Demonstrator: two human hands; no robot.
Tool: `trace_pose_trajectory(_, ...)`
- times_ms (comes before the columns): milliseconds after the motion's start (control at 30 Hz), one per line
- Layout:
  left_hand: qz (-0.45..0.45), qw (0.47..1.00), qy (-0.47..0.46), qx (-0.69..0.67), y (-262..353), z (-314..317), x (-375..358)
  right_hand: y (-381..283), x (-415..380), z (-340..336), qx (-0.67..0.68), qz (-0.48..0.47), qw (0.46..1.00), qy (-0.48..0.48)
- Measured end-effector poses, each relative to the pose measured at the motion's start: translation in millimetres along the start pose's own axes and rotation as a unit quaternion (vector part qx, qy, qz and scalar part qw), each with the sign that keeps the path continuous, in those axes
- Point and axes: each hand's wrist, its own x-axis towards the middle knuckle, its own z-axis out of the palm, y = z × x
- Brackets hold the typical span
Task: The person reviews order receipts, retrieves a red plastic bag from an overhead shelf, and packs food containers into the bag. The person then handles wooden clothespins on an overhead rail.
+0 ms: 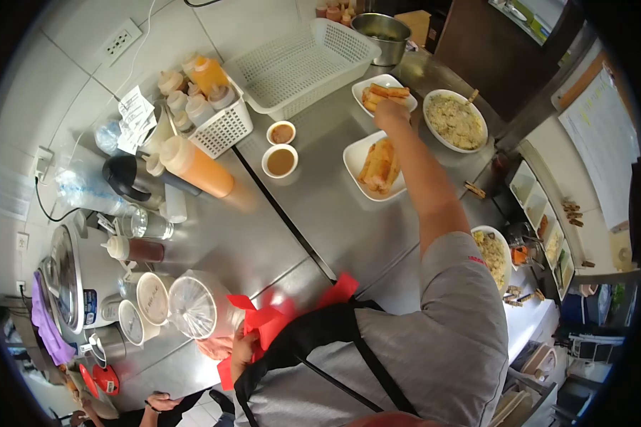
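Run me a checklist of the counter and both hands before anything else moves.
1. Right hand at the far dish: ok, it is over the rolls there.
2. Right hand's grip on a roll: cannot tell, the fingertips are hidden.
3. Left hand clear of the red plastic: not ok, it is touching it.
4. Near dish resting on the counter with its rolls inside: ok.
5. Sauce cups upright: ok, both stand filled.
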Motion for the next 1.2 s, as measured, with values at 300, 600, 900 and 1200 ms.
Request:
trace_pose_trajectory(300, -0.005, 0.997, 0.053, -0.053, -9.5, -12.5, 3.7, 13.6, 93.5, 22.8, -0.051, 0.072, 0.996, 0.015)
trace_pose_trajectory(600, -0.011, 0.983, 0.045, 0.178, 10.7, -10.3, -3.9, 133.6, 249.3, 71.0, -0.54, -0.313, 0.771, 0.127)
trace_pose_trajectory(900, 0.118, 0.987, -0.035, 0.103, -10.4, -29.2, -16.7, -30.9, -75.6, -32.0, 0.202, -0.398, 0.892, 0.069)
trace_pose_trajectory(1200, 0.279, 0.952, 0.122, 0.039, -5.1, -83.9, -83.1, -155.4, -321.2, 14.1, 0.228, -0.58, 0.747, -0.231)
